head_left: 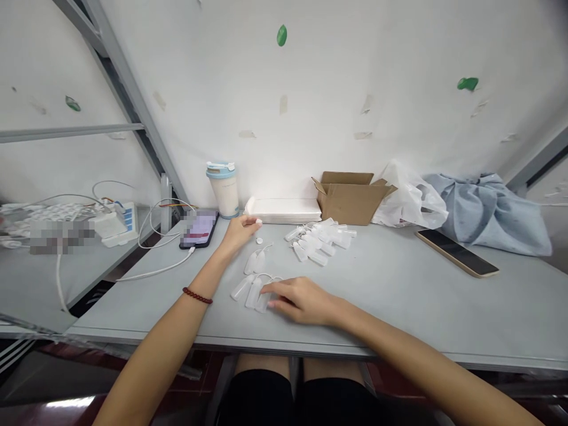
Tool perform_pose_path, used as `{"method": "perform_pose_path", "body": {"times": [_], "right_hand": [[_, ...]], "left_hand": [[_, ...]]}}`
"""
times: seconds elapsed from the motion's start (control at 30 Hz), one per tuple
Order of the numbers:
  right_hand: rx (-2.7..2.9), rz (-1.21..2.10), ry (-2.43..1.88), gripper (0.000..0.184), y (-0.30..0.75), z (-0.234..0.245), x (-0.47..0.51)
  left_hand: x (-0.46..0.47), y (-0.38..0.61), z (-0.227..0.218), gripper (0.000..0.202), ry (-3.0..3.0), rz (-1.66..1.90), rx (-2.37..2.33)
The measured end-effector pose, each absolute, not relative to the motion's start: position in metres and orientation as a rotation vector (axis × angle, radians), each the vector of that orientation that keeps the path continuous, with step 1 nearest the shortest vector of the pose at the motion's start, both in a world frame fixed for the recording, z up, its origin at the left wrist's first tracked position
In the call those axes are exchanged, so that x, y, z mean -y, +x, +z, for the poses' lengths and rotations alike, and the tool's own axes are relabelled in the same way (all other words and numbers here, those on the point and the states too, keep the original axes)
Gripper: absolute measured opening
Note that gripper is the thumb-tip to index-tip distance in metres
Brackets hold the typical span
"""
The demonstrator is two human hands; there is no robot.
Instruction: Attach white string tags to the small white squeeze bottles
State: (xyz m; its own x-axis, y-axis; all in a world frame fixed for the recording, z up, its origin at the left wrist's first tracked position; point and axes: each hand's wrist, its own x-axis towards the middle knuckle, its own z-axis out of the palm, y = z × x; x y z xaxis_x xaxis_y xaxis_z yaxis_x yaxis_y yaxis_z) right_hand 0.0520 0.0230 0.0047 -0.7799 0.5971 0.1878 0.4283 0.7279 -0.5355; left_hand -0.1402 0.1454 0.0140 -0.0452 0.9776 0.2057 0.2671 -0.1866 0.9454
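Note:
My left hand (241, 232) reaches to the front of a white stack, its thumb and fingers pinched on a small white round cap (258, 221). A similar white disc (260, 241) lies on the table just below it. My right hand (304, 300) is low over the table, with thumb and index finger on either side of a small translucent plastic tube (262, 303). Beside that tube lie two more translucent tubes (243, 287) with thin white loops. Another pair of tubes (255, 261) sits a little farther back. A loose pile of translucent tubes (320, 239) is farther right.
Along the wall stand a cup (225, 192), a white flat stack (284, 209), an open cardboard box (350, 204), a white plastic bag (410, 198) and a blue cloth bundle (492, 213). One phone (199, 228) with a cable lies left, another phone (457, 252) right.

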Motion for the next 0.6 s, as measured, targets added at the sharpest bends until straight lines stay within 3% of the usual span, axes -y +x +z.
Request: {"method": "perform_pose_path", "body": {"times": [0.27, 0.43, 0.6], "right_hand": [[2.674, 0.568, -0.797, 0.030, 0.053, 0.003, -0.025], [2.474, 0.526, -0.923, 0.026, 0.064, 0.005, -0.035], [2.166, 0.511, -1.032, 0.020, 0.074, 0.005, -0.049]], "left_hand": [[-0.144, -0.149, 0.025, 0.031, 1.227, 1.400, -1.256], [-0.143, -0.159, 0.036, 0.019, 1.062, 1.487, -1.239], [-0.136, -0.157, 0.040, 0.023, 1.169, 1.351, -1.213]]}}
